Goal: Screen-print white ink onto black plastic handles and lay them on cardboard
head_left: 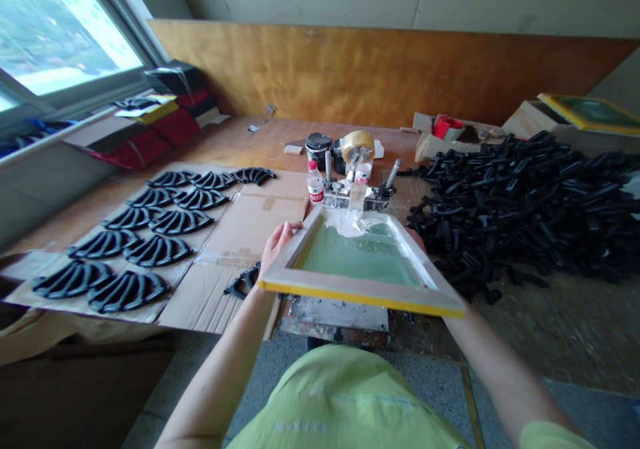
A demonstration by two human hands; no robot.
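A screen printing frame [360, 291], with green mesh and white paste at its far end, is tilted up in front of me over a metal base plate [340, 312]. My left hand [278, 243] is closed around the left side of the frame. At the right side my right hand [416, 238] holds the frame too; most of it is hidden behind the rim. A metal clamp [357, 201] meets the frame's far edge. Beside my left wrist lies a black curved plastic part [243, 282], partly covered by my arm.
Rows of black ribbed, fan-shaped parts [157, 242] lie on cardboard [255, 217] at left. A large heap of black parts [525, 202] covers the right. Behind the clamp stand a red-capped bottle [315, 185], a dark tub [319, 150] and a tape roll [358, 145].
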